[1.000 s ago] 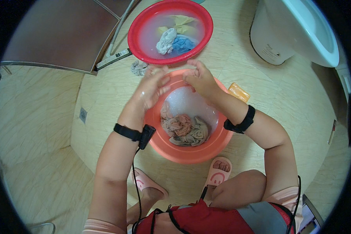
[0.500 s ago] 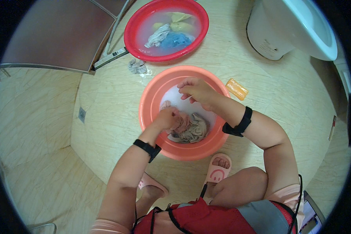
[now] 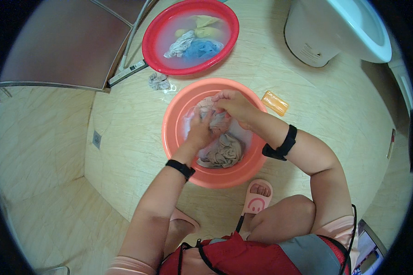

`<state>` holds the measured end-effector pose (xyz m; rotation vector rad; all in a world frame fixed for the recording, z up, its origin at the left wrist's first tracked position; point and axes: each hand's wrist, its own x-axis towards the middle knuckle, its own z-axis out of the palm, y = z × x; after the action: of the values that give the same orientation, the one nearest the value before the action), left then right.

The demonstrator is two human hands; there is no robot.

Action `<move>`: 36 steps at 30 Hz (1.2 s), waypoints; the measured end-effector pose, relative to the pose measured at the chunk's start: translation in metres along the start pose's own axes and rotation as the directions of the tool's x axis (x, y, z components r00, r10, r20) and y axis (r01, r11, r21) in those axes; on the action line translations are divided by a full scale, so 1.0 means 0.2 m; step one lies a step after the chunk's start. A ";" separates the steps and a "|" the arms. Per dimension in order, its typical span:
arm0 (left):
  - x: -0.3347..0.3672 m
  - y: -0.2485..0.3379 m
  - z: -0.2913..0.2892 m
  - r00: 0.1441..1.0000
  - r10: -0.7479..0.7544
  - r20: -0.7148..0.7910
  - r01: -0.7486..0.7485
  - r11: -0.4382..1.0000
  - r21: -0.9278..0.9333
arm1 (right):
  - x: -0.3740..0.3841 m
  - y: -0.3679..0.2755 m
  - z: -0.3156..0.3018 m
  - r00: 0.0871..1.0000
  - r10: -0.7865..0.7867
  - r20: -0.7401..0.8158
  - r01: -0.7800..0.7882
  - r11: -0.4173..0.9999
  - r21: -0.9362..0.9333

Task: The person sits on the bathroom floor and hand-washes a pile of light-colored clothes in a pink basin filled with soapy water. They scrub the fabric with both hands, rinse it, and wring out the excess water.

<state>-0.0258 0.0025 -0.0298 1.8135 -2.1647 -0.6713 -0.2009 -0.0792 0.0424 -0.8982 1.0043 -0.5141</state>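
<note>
An orange plastic basin (image 3: pixel 170 133) of cloudy, sudsy water stands on the floor in front of me. Over it, both my hands hold a wet pale pink and greyish cloth (image 3: pixel 219 121). My left hand (image 3: pixel 201 130) grips its left side, fingers bent over the fabric. At its upper edge my right hand (image 3: pixel 236 106) has thumb and fingers closed on the cloth. Below my hands, a crumpled grey-beige cloth (image 3: pixel 226 153) lies partly in the water, nearer to me. The kinds of garment cannot be made out.
A red basin (image 3: pixel 145 48) with soaking blue, white and yellow cloths (image 3: pixel 203 48) stands beyond. Between the basins lies a small grey cloth (image 3: pixel 159 81). An orange soap bar (image 3: pixel 275 103) rests right of my basin. A white toilet (image 3: pixel 309 39) stands far right; a drain (image 3: pixel 97 139) is left.
My left hand has lifted the pink cloth from beside the grey-beige one, up and away from me. My right hand, empty before, has closed on its upper edge.
</note>
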 end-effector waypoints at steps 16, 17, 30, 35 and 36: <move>-0.14 -0.08 -0.18 0.860 -0.241 0.451 0.507 0.506 -0.697 | -0.03 0.06 0.02 0.998 0.055 0.036 -0.055 0.998 0.011; -0.12 -0.04 -0.24 0.856 -0.285 0.432 0.517 0.425 -0.744 | -0.04 0.07 0.00 0.999 0.039 0.023 -0.039 0.999 -0.002; -0.05 0.33 -0.67 0.942 -0.023 0.335 0.328 -0.143 -0.934 | -0.15 -0.10 0.09 0.956 -0.060 0.287 -0.009 0.972 0.233; -0.07 0.42 -0.67 0.961 -0.162 0.227 0.217 -0.074 -0.973 | -0.24 -0.17 0.10 0.890 -0.033 0.456 0.023 0.999 0.027; -0.09 0.35 -0.63 0.963 -0.167 0.210 0.211 -0.012 -0.977 | -0.21 -0.12 0.09 0.889 0.028 0.457 -0.022 1.000 -0.019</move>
<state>-0.0247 0.0036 0.1164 1.0972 -0.6803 -1.7230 -0.2036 -0.0550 0.0884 -0.9605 0.5862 -0.2523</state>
